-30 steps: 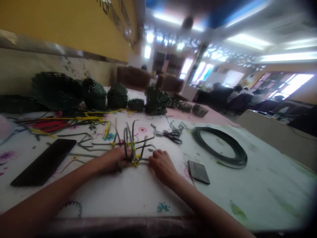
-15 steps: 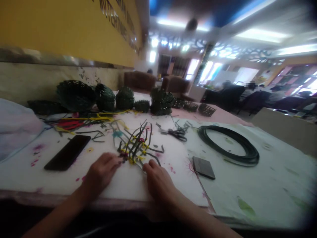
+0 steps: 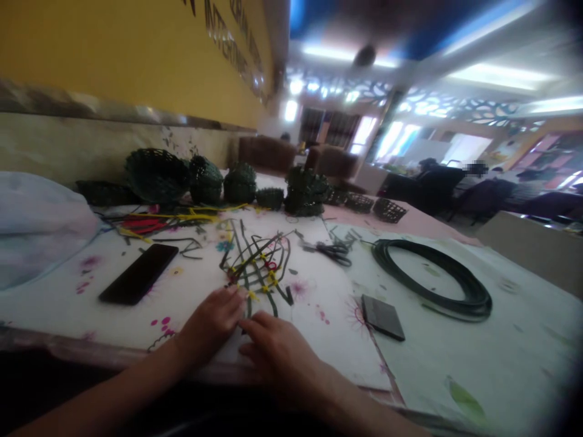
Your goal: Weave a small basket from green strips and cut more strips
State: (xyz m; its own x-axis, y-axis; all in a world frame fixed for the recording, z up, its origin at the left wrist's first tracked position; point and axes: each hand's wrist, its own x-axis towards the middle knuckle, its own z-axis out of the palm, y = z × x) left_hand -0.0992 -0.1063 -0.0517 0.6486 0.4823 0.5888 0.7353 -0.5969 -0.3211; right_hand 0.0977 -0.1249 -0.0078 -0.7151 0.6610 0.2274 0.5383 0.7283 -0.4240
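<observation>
A half-woven piece of dark green plastic strips with yellow ties [image 3: 257,267] lies on the white cloth, its loose strip ends bent upward and outward. At its near left edge, my left hand [image 3: 218,312] is closed on the weave, fingers together. My right hand [image 3: 277,346] is just right of it, index finger and thumb drawn in close to the left fingertips. Something small and dark shows at the right fingertips, too blurred to name. A red ring-like bit [image 3: 272,266] sits within the weave.
A black phone [image 3: 140,274] lies left, with yellow and red strips [image 3: 146,224] behind it. Scissors [image 3: 334,252], a flat grey block [image 3: 383,317] and a coil of green strip [image 3: 432,279] are to the right. Several dark woven baskets [image 3: 157,176] line the back.
My right hand has moved left from the weave's near right side to meet my left hand. The weave has turned slightly, and the camera view has shifted a little.
</observation>
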